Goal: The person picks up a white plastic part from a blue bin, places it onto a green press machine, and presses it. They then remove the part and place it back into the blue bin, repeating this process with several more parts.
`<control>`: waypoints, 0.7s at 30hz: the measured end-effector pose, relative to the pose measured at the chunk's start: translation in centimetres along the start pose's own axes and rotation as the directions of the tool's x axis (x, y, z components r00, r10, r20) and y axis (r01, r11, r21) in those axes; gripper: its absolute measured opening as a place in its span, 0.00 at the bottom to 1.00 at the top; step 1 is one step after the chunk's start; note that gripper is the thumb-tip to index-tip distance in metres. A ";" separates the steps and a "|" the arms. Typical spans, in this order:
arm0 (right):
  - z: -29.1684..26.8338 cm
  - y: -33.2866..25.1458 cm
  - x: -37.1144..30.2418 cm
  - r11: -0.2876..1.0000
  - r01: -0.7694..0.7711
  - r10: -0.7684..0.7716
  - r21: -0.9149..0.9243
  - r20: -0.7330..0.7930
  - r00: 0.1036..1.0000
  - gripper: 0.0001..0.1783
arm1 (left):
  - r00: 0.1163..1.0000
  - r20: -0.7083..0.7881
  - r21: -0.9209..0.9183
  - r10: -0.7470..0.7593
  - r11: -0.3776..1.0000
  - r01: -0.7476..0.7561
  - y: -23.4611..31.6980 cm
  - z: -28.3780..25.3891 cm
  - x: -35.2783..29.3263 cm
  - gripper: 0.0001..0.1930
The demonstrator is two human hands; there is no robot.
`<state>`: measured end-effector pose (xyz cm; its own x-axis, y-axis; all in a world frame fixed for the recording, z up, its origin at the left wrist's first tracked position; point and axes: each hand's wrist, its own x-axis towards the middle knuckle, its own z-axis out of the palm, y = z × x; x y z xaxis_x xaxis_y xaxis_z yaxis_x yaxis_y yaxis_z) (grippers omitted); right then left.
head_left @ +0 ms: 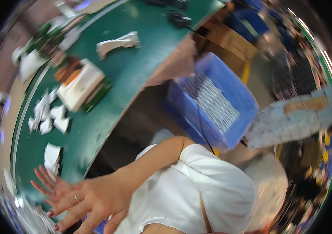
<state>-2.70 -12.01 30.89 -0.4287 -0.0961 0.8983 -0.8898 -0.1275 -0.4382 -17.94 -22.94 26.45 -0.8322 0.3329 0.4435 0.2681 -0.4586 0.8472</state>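
Note:
My right hand (pixel 99 197) reaches across at the lower left, its fingers spread and a ring on one of them. Partly hidden behind it, my left hand (pixel 59 188) also has its fingers stretched apart. Nothing shows in either hand. Closest to the left fingertips lies a white piece (pixel 52 156) on the green tabletop (pixel 115 89); whether they touch, I cannot tell. Farther along are several small white pieces (pixel 43 113) in a loose group, and a blurred, cream-coloured blocky object (pixel 80 86) with green and orange parts. A white curved part (pixel 119 43) lies beyond that.
Beside the table edge stands a blue crate (pixel 248 103) holding rows of pale items, with a dark cord across it. Cardboard boxes (pixel 232 45) and another blue bin (pixel 250 23) are behind. A person's forearm and pale patterned clothing (pixel 291 123) appear at the right.

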 end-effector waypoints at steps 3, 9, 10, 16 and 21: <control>1.8 5.1 -0.1 0.590 0.068 -0.059 -0.804 0.042 0.997 0.29 | 0.912 0.387 -0.601 0.140 0.788 0.134 0.0 3.3 -2.7 0.44; -8.5 5.2 -1.4 0.334 0.078 0.202 -0.939 0.152 0.967 0.07 | 0.874 0.272 -0.629 0.402 0.762 -0.154 8.4 -4.6 -4.4 0.36; -9.3 3.9 -1.3 0.402 -0.064 0.282 -0.913 0.058 0.958 0.03 | 0.644 0.481 -0.663 0.595 0.727 -0.177 9.2 -7.8 -5.2 0.33; -12.5 2.6 1.1 0.428 -0.354 0.297 -0.832 -0.240 0.924 0.11 | 0.837 0.523 0.142 -0.163 0.985 0.103 7.5 -11.5 -2.8 0.22; -14.1 7.5 1.6 -0.038 -0.179 0.567 -0.983 -0.168 0.806 0.16 | 0.950 0.273 0.854 -0.149 0.492 -0.168 5.2 -8.5 7.9 0.18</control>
<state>-12.26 0.79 29.53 -0.8766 0.0164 0.4810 -0.0439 0.9925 -0.1137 -27.29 -29.71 31.88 -0.6980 0.6099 0.3752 0.6867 0.4217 0.5922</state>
